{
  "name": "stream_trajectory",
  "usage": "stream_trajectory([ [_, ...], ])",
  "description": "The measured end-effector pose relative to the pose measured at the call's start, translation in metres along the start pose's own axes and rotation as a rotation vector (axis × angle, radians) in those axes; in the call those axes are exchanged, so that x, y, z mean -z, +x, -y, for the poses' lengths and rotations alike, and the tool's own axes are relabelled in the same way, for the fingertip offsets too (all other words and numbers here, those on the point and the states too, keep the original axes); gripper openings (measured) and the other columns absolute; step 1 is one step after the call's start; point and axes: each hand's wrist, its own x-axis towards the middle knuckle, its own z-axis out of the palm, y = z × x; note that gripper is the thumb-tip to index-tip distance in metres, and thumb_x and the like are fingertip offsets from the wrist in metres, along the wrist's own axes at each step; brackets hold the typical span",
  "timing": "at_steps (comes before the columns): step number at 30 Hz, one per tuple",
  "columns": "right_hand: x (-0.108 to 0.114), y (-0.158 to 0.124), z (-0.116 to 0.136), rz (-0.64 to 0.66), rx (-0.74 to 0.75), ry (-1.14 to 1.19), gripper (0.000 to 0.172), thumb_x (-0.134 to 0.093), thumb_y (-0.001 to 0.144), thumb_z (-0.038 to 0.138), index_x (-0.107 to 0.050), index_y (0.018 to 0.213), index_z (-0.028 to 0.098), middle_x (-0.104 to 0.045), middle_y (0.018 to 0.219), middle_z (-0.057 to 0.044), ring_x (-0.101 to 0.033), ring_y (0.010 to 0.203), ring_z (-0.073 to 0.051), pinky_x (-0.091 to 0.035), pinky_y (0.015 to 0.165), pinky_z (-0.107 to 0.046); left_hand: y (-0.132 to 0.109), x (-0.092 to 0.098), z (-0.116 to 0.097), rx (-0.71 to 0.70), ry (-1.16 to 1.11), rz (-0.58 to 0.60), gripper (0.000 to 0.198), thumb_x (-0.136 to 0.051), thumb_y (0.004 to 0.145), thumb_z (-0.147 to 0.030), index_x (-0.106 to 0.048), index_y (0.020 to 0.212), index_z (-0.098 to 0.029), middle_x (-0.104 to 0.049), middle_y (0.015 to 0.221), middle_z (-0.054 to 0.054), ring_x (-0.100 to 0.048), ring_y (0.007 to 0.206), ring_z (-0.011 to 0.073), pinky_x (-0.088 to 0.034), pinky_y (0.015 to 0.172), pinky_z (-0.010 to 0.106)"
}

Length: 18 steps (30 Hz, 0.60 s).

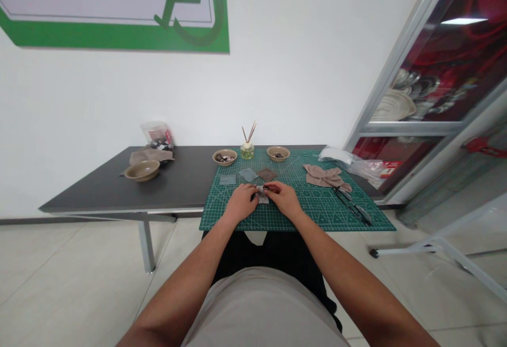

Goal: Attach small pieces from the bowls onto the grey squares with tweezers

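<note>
- Our left hand (240, 203) and right hand (283, 198) are close together. Both pinch a small cloth piece (262, 194) on the green mat (348, 220).
- The piece sits at 6 o'clock from the glass jar (247, 150).
- More cloth squares (249, 174) lie just past our hands, at 12 o'clock.
- We think the tiny piece could slip out, because our fingers hold only its edges.
- The scissors (352, 205) at 3 o'clock could poke us.

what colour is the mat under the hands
Dark green with a pale grid, cutting mat; clearest in the head view.
</note>
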Motion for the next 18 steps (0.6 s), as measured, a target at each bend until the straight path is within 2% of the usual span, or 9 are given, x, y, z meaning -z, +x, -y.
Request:
stream_trajectory([
  [4, 0.000, -0.001, 0.004, 0.074, -0.027, -0.027, 0.022, -0.067, 0.078, 0.031, -0.071, 0.098, 0.023, -0.074, 0.089, -0.002, -0.068, 0.083, -0.018, -0.051, 0.078, -0.032, -0.001, 0.002, -0.003, 0.010, -0.007, -0.006, 0.024, -0.051, 0.088, -0.023, -0.068, 0.104, -0.018, -0.067, 0.113, 0.008, -0.057, 0.105, 0.0219, -0.045, 0.094, 0.038],
  [10, -0.001, 0.001, 0.016, 0.034, 0.093, -0.415, 0.019, -0.068, 0.079, 0.034, -0.074, 0.092, 0.022, -0.069, 0.088, -0.005, -0.063, 0.085, -0.019, -0.047, 0.077, -0.032, -0.002, 0.002, -0.004, 0.018, -0.015, -0.017, 0.024, -0.050, 0.088, -0.022, -0.069, 0.103, -0.019, -0.067, 0.110, 0.008, -0.057, 0.104, 0.0218, -0.045, 0.094, 0.038],
  [13, -0.003, 0.001, 0.017, 0.043, 0.157, -0.453, 0.016, -0.065, 0.082, 0.028, -0.073, 0.094, 0.022, -0.069, 0.091, -0.004, -0.062, 0.086, -0.018, -0.047, 0.079, -0.031, -0.001, 0.002, -0.002, 0.016, -0.017, -0.013, 0.024, -0.050, 0.088, -0.022, -0.069, 0.103, -0.019, -0.067, 0.111, 0.008, -0.057, 0.105, 0.0220, -0.046, 0.094, 0.038],
  [18, -0.003, 0.000, 0.015, 0.095, 0.210, -0.507, 0.008, -0.066, 0.082, 0.021, -0.074, 0.083, 0.023, -0.071, 0.089, -0.004, -0.062, 0.089, -0.020, -0.046, 0.083, -0.033, 0.000, 0.005, 0.000, 0.000, -0.027, 0.044, 0.024, -0.051, 0.088, -0.023, -0.068, 0.104, -0.018, -0.067, 0.112, 0.007, -0.057, 0.105, 0.0219, -0.045, 0.095, 0.038],
])
